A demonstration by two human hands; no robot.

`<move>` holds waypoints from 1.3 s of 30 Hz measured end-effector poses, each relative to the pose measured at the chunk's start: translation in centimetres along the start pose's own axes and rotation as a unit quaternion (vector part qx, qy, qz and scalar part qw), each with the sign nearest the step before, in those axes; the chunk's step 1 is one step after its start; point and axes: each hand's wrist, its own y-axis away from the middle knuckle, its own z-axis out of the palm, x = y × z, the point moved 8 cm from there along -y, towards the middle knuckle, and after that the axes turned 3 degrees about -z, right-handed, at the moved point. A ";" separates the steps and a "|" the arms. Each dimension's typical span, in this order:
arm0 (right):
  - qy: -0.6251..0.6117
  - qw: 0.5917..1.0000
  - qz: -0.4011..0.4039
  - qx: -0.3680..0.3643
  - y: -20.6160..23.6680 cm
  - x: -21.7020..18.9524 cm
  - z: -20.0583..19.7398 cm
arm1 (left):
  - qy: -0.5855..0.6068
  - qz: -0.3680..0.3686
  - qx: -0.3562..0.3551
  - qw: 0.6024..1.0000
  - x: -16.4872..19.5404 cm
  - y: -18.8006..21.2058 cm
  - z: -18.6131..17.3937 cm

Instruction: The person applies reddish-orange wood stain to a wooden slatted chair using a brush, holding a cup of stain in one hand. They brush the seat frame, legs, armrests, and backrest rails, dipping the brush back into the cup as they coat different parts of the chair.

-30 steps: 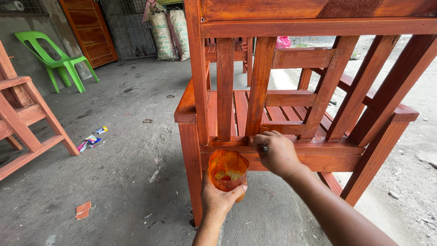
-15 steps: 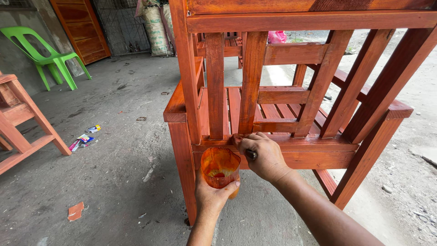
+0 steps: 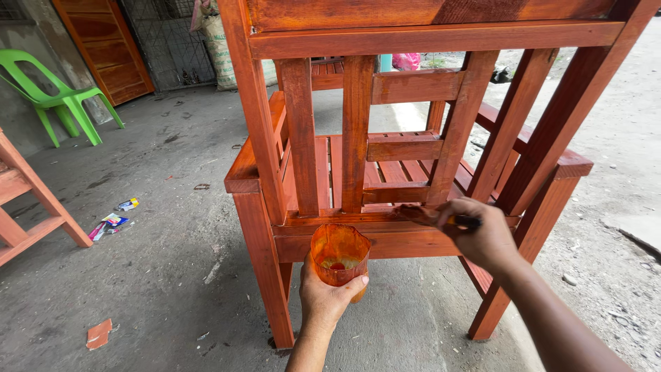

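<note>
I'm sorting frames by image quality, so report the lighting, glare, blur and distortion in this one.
Head view: soft, even daylight with no hard shadows; wet sheen on the wooden chair; the ground at upper right is washed out; the chair's uprights splay outward from wide-angle distortion; right hand and brush tip slightly soft; left hand and orange cup sharp.

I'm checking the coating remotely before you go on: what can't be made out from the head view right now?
- Brush tip: the right hand covers most of the brush; the bristles cannot be made out.
- Cup in the left hand: its base is hidden by the fingers, and the liquid's depth is unclear.
- Chair: its top is cut off by the upper edge.
- Litter on the floor: too small to identify.
</note>
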 end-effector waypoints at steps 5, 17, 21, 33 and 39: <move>0.183 0.982 0.013 0.050 1.3 1.7 -3.7 | 0.034 0.041 -0.010 0.999 1.7 0.3 2.2; 0.081 0.995 -0.064 0.008 0.1 3.7 -1.6 | 0.017 0.036 -0.011 0.999 2.3 0.7 2.4; 0.202 0.976 0.077 -0.007 0.2 7.0 -4.4 | 0.005 0.023 -0.011 1.000 1.9 0.5 1.4; 0.223 0.975 -0.001 -0.004 0.5 3.4 -0.4 | 0.010 0.015 -0.027 0.999 2.0 1.1 2.7; 0.224 0.973 0.046 0.014 0.3 4.0 -2.6 | -0.006 0.016 -0.020 1.000 2.1 1.0 2.1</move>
